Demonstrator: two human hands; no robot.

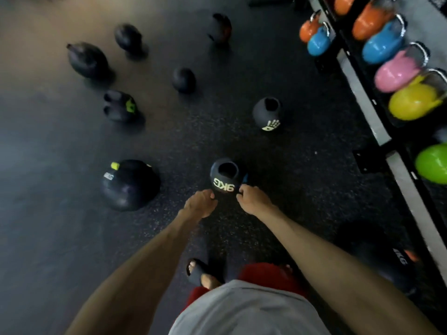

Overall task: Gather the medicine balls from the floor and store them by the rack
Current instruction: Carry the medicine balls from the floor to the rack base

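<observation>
A black medicine ball marked 9KG (223,176), with a grip hole on top, sits on the dark rubber floor just ahead of me. My left hand (199,203) and my right hand (254,199) are at its near lower side, fingers curled, touching or almost touching it. Blur hides whether either hand grips it. Several more black medicine balls lie scattered: a large one (130,184) at left, one with a grip hole (267,113) further ahead, and others (183,79) (119,106) (87,59) beyond. Another dark ball (387,259) rests by the rack at lower right.
The rack (362,97) runs along the right edge and holds coloured kettlebells: orange (372,20), blue (382,44), pink (399,73), yellow (413,102), green (433,163). My foot in a black slide (198,272) stands just behind the 9KG ball.
</observation>
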